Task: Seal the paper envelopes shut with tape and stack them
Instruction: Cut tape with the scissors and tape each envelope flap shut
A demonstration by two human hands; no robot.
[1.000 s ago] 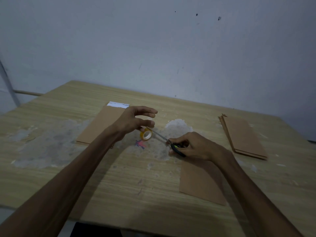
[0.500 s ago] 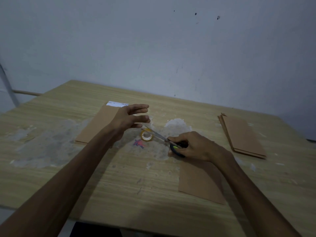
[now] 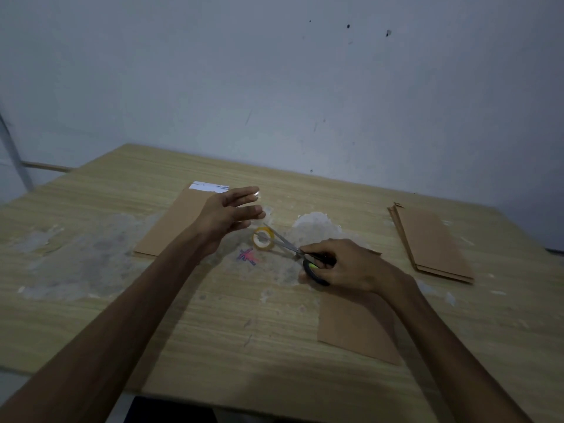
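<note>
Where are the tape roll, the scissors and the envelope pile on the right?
tape roll (image 3: 263, 238), head view, on its yellow ring.
scissors (image 3: 283, 240), head view, on the metal blades.
envelope pile (image 3: 433, 242), head view, on the top envelope's face.

Wall (image 3: 274, 87): plain pale grey-blue, behind the table, with a few small dark specks and faint scuffs.
Table (image 3: 213, 325): light wood-grain top, its far edge against the wall; worn whitish-grey patches at its left and middle, small pink and blue scribble near the middle.
Rail (image 3: 45, 167): pale strip low on the wall, left of the table.
Light: dim, even, the table's near edge in shadow.
</note>
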